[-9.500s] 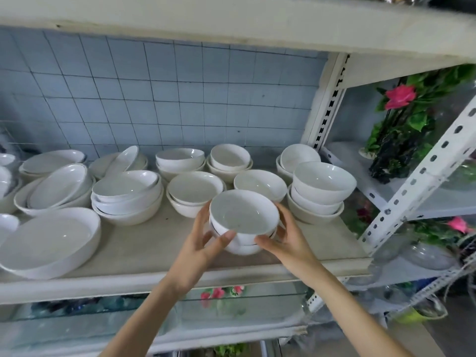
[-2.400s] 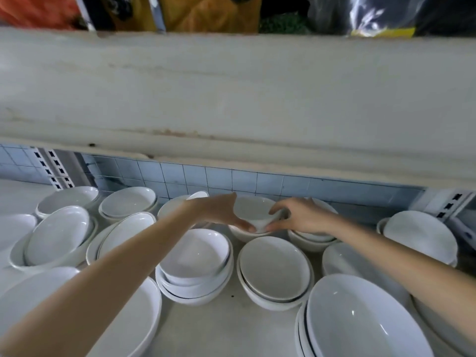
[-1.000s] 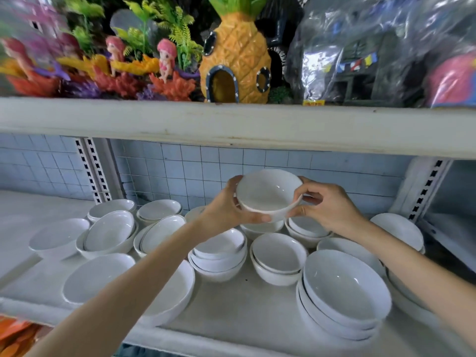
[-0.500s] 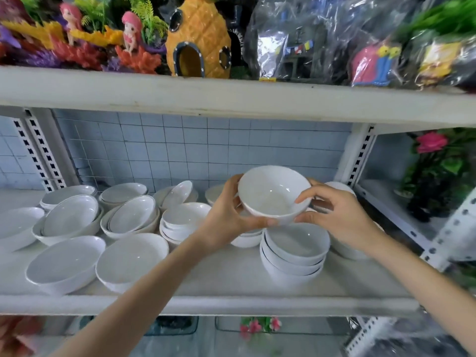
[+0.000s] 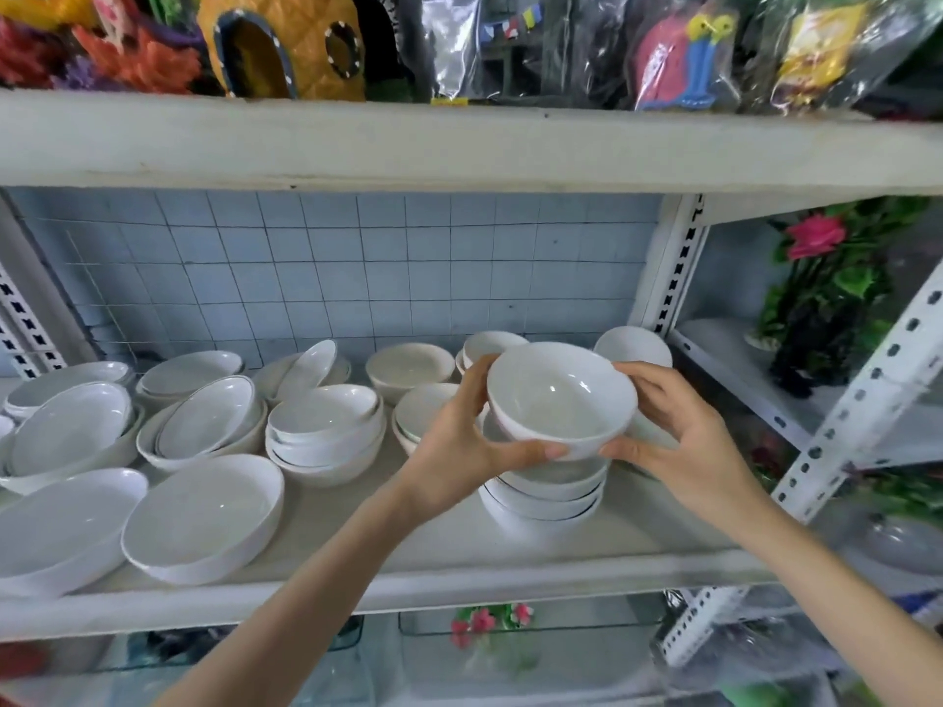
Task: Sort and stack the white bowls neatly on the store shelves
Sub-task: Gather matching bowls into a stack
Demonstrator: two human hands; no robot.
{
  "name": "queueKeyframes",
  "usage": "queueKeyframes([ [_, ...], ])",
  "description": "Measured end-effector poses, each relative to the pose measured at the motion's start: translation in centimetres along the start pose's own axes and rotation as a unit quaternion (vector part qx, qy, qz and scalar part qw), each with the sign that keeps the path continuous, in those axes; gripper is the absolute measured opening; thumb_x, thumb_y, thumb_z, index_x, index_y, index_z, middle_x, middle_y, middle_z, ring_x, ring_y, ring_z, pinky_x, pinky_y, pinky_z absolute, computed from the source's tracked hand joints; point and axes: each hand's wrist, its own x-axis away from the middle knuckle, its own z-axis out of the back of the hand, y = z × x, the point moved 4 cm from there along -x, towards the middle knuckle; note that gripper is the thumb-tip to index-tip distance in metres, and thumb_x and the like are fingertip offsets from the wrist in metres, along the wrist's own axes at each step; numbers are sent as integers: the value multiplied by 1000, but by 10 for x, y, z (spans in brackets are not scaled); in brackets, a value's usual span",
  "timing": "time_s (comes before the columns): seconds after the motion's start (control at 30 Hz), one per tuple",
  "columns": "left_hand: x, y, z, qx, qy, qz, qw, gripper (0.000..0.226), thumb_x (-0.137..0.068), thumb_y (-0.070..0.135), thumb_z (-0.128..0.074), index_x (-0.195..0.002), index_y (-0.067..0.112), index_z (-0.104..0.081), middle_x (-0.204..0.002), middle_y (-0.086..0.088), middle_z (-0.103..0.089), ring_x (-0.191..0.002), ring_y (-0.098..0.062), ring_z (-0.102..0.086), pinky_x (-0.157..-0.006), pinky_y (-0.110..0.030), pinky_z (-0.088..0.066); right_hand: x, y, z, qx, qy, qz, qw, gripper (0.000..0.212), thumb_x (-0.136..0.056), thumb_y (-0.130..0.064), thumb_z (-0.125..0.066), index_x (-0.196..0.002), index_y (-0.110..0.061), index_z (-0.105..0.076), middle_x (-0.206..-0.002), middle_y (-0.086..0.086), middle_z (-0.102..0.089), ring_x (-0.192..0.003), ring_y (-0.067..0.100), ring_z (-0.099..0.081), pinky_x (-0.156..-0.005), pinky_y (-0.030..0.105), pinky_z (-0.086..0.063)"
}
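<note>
- Slippage is my first worry: my left hand (image 5: 454, 451) and right hand (image 5: 684, 441) both grip the small round white glazed bowl (image 5: 559, 400) at centre right of the frame. My thumbs are under its near wall and my fingers are curled round its sides, and smooth glaze gives little hold.
- Contact comes next: the bowl hangs just above the stack of wider white bowls (image 5: 546, 494). I cannot tell whether its foot touches the top one. Set down off-centre or too fast, rim could chip rim.
- Mismatch is likely: my bowl looks narrower and deeper than those in the stack, so nested there it would sit loose and be sorted wrongly. The small white bowls at the back (image 5: 492, 344), just behind my left hand, look a closer match.
- Nudging matters too: the stack stands towards the front of the pale shelf board (image 5: 459, 553), and a push from my wrists could shift it nearer the edge.
- Crooked oval white dishes (image 5: 209, 418) left of centre lie tilted in one another, and one oval dish (image 5: 306, 367) leans on its edge. A careless sweep of my left arm could tip them.
- Headroom is limited: the white upper shelf board (image 5: 459, 145) crosses the top of the frame, and lifting too high could knock the bowl against it.
</note>
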Motion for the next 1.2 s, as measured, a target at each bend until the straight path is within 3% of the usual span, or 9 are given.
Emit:
queueKeyframes([
  [0.13,2,-14,-2,-16,-3,24,1000,80,-53,46,-84,-123,39,-46,-118,24,-59,-117,4,-52,-95,-17,-44,3,14,-3,-6,-13,-22,1000,82,-53,-61,-80,-124,-35,-49,-128,-22,-56,-124,1,-48,-106,27,-39],
  [0.27,5,-25,0,-25,-10,31,999,82,-58,41,-87,-128,34,-46,-120,24,-60,-116,3,-54,-93,-18,-45,8,27,-12,-26,-22,-23,999,75,-58,-57,-81,-124,-41,-49,-133,-18,-54,-128,6,-46,-109,41,-37],
  [0.4,6,-32,0,-20,-7,36,999,82,-55,43,-86,-127,35,-47,-121,22,-60,-118,-2,-55,-98,-29,-47,10,36,-17,-40,-23,-33,998,73,-61,-55,-80,-125,-38,-49,-134,-12,-54,-128,12,-47,-107,49,-36],
  [0.5,7,-34,-2,-18,-9,38,999,81,-55,43,-86,-125,38,-45,-121,24,-60,-117,0,-55,-96,-25,-46,11,41,-17,-34,-24,-42,998,72,-61,-57,-80,-124,-41,-48,-134,-12,-54,-128,12,-47,-107,49,-37],
  [0.8,9,-38,-5,-9,-6,32,999,72,-65,32,-87,-123,42,-43,-116,29,-60,-114,5,-55,-88,-11,-44,11,44,-17,-60,-26,-44,997,78,-62,-51,-81,-128,-29,-46,-135,-12,-53,-128,10,-47,-105,49,-40],
  [1.0,9,-39,-10,-5,-15,17,1000,76,-69,38,-81,-129,44,-34,-122,27,-57,-120,0,-52,-94,-15,-43,15,46,-23,-103,-38,-69,992,83,-58,-56,-81,-129,-35,-42,-136,-16,-50,-129,6,-44,-96,23,-46],
  [1.13,11,-43,-15,0,-24,8,1000,77,-73,35,-78,-134,40,-31,-131,15,-53,-126,-10,-50,-102,-26,-43,15,49,-32,-115,-60,-104,986,110,-53,-62,-80,-143,-31,-26,-142,-17,-41,-130,2,-41,-104,27,-42],
  [1.2,12,-44,-15,2,-28,5,1000,76,-77,31,-77,-135,39,-29,-132,16,-52,-127,-9,-48,-101,-22,-41,15,48,-34,-108,-68,-107,986,113,-56,-61,-79,-146,-27,-21,-144,-15,-39,-131,3,-40,-106,30,-41],
])
